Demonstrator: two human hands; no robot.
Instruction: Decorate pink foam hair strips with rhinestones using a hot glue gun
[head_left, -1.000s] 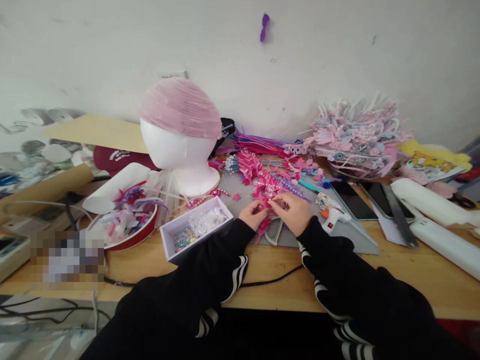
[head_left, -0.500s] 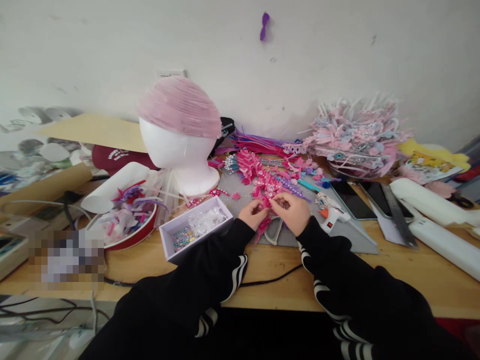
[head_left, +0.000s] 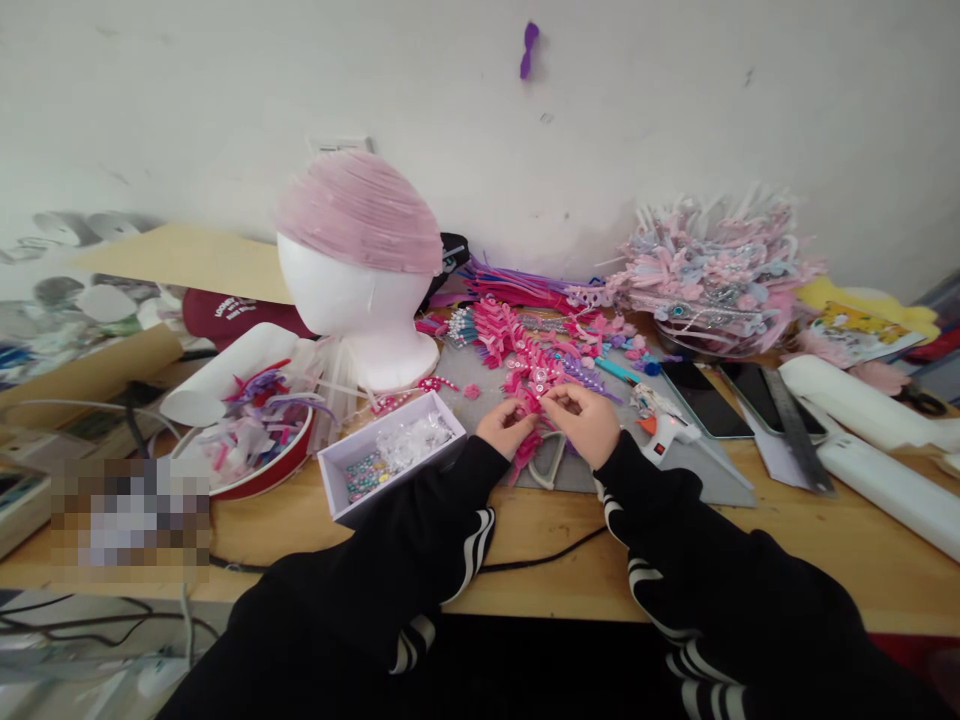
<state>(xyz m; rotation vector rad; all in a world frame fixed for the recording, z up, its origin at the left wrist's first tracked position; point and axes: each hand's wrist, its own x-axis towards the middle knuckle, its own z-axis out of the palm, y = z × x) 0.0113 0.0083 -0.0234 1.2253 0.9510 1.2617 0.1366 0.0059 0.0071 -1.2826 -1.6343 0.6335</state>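
Observation:
My left hand (head_left: 507, 430) is closed in a pinch on a pink ornament (head_left: 527, 446), part of which hangs below its fingers. Close beside it on the right, my right hand (head_left: 583, 424) is pinched too, its fingertips at the ornament's upper edge; what lies between them is too small to tell. Just beyond both hands spreads a pile of pink decorations (head_left: 499, 333) on a grey mat (head_left: 469, 372). Left of my left hand stands a white box (head_left: 352, 515) holding beads and clear packets. A glue gun (head_left: 667, 432) lies right of my right hand.
A white mannequin head (head_left: 352, 300) with a pink covering stands at back left, beside a red-rimmed bowl (head_left: 262, 485). Phones (head_left: 705, 400), a metal ruler (head_left: 799, 435) and white rolls (head_left: 889, 495) lie at right. A black cable (head_left: 540, 562) crosses the table's front.

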